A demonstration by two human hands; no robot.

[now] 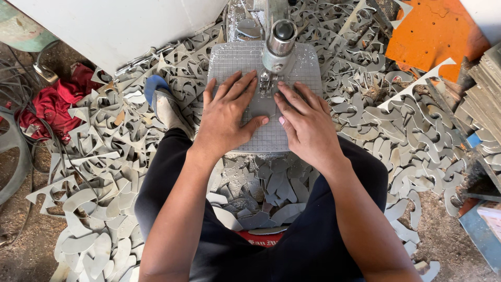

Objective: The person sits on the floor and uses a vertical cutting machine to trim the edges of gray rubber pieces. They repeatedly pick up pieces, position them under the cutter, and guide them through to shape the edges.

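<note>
A heap of curved grey board offcuts (412, 141) surrounds both hands. Beneath them lies a square grid-scored metal table (229, 60). The left hand (227, 115) and right hand (308, 122), fingers spread, press flat a small grey cut piece (262, 104) between them, under the cylindrical steel machine head (279, 44).

**Even daylight, sharp centre, bent edges**

Soft, diffuse light is falling from above across the whole scene; nothing is looking dim. The white panel (120, 26) at upper left is reading brightest, nearly washing out. The orange sheet (433, 36) at upper right is glowing saturated. The metal cylinder (281, 39) of the machine is carrying a small glint. The left hand (227, 112) and right hand (308, 122) are casting faint, short shadows onto the grid plate (235, 60). Deeper shadow is sitting between the legs. Focus is holding crisp at centre; no motion blur. Wide-angle distortion is bowing lines toward the corners, where detail is softening slightly.
</note>
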